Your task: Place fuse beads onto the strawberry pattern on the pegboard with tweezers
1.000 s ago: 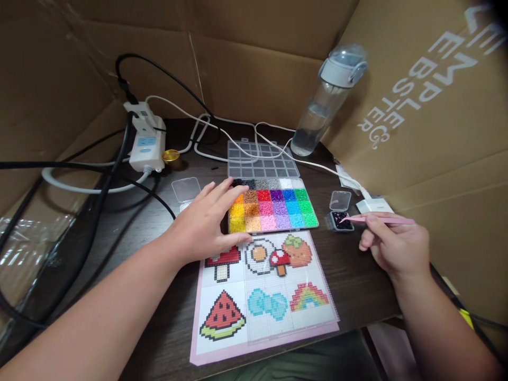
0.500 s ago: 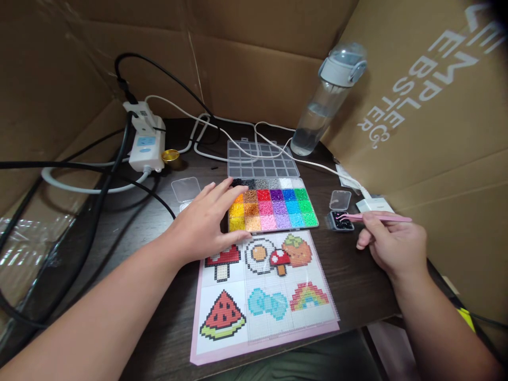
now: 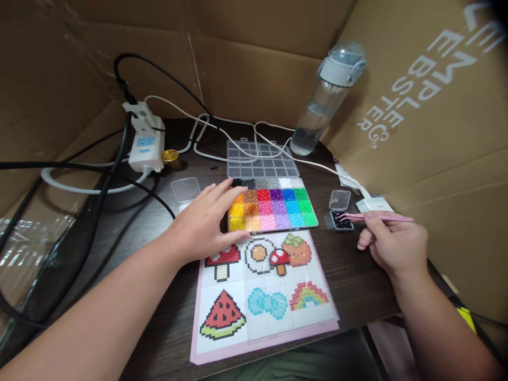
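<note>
My left hand (image 3: 204, 225) lies flat with fingers spread on the dark table, its fingertips against the left edge of the bead box (image 3: 273, 209) full of coloured beads. My right hand (image 3: 392, 246) pinches pink tweezers (image 3: 375, 217), whose tips reach into a small open case of dark beads (image 3: 341, 220). In front of me lies a pattern sheet (image 3: 265, 296) with pixel pictures under a clear pegboard; a bead mushroom (image 3: 280, 259) sits on it.
The bead box's clear lid (image 3: 262, 159) lies open behind it. A water bottle (image 3: 325, 100) leans at the back right. A power strip (image 3: 145, 143) with black and white cables sits at the back left, beside a small clear lid (image 3: 186, 189). Cardboard walls surround the table.
The right hand and tweezers have shifted slightly; the tips stay in the small case. The left hand has not moved.
</note>
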`<control>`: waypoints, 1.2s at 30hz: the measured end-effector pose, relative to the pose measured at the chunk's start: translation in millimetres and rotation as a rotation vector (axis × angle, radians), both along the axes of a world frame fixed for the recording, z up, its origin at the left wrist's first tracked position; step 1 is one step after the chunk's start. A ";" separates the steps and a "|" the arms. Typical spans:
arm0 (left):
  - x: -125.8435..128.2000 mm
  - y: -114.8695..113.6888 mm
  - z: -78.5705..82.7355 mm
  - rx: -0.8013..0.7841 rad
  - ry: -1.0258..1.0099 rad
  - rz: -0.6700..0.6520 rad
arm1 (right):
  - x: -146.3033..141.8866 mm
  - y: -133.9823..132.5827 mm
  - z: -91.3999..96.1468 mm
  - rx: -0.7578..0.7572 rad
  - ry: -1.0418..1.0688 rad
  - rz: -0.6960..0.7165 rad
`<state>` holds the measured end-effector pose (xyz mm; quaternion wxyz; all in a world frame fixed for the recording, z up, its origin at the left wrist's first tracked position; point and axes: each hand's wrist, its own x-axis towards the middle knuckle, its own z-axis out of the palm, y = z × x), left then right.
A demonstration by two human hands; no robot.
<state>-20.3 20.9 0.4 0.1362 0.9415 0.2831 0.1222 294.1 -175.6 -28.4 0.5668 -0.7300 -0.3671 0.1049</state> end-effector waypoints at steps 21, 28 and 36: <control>1.5 -3.2 3.7 -0.010 0.012 -0.009 | -23.8 -11.6 13.1 0.321 0.295 0.246; 0.2 -4.5 3.4 -0.075 0.004 0.018 | -59.1 -9.4 14.5 0.168 0.267 0.558; 0.4 -4.8 3.7 -0.072 0.011 0.020 | -70.9 8.8 17.1 0.009 0.138 0.737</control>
